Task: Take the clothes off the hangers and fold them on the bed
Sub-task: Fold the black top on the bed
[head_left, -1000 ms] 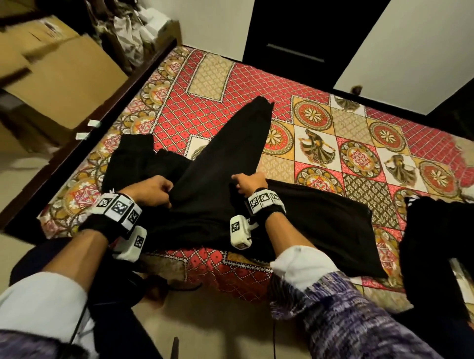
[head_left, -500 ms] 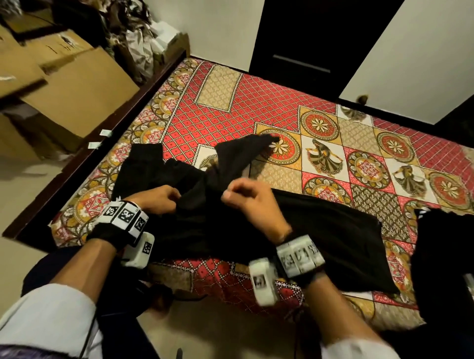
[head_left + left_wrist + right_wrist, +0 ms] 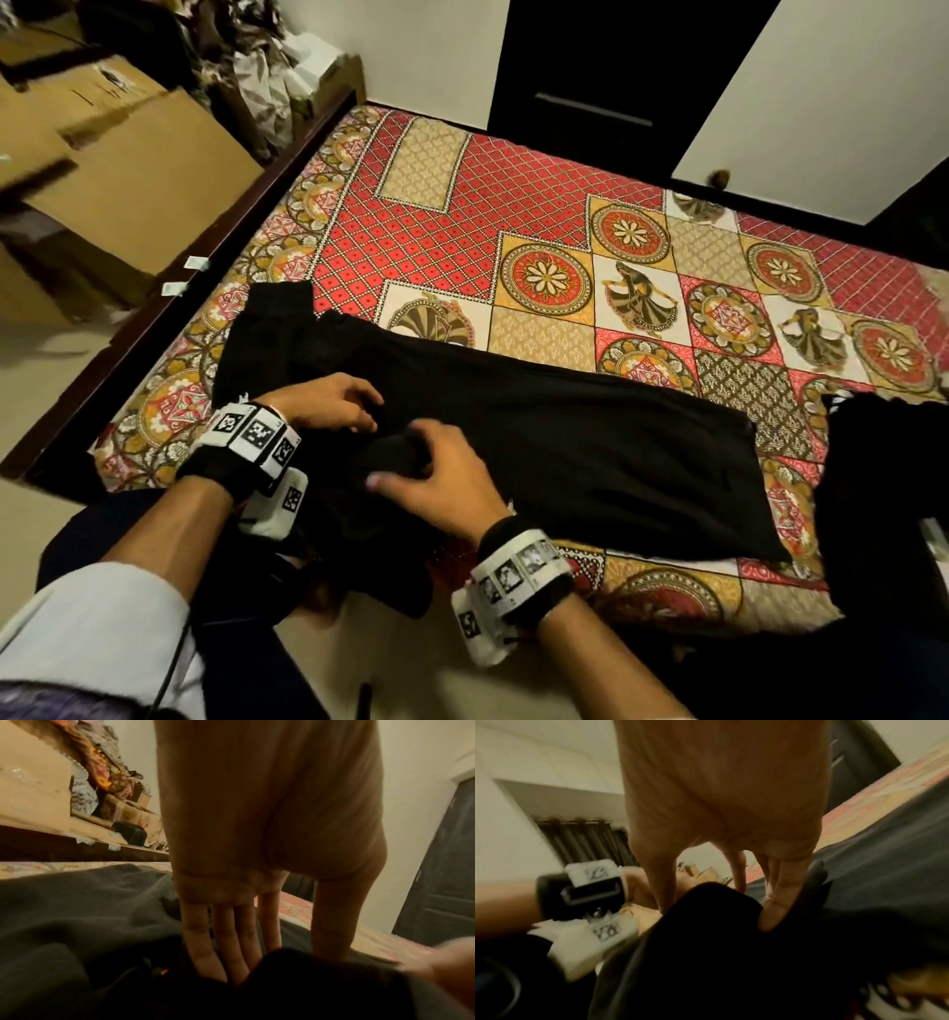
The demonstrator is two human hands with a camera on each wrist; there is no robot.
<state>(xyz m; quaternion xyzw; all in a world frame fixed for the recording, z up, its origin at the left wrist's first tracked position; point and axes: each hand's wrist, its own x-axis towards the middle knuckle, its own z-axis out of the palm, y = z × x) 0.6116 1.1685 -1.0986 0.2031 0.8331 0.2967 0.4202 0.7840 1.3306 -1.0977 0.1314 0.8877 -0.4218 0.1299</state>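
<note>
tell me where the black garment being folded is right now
In the head view the black garment lies along the near edge of the patterned bedspread, with the left hand and right hand on its left end.

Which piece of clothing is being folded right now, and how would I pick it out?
Start from the bed with the red and gold patterned cover. Along its near edge lies a long black garment, spread flat. Unlike the other dark clothes heaped at the right edge, it has the left hand and right hand on its near-left end.
</note>
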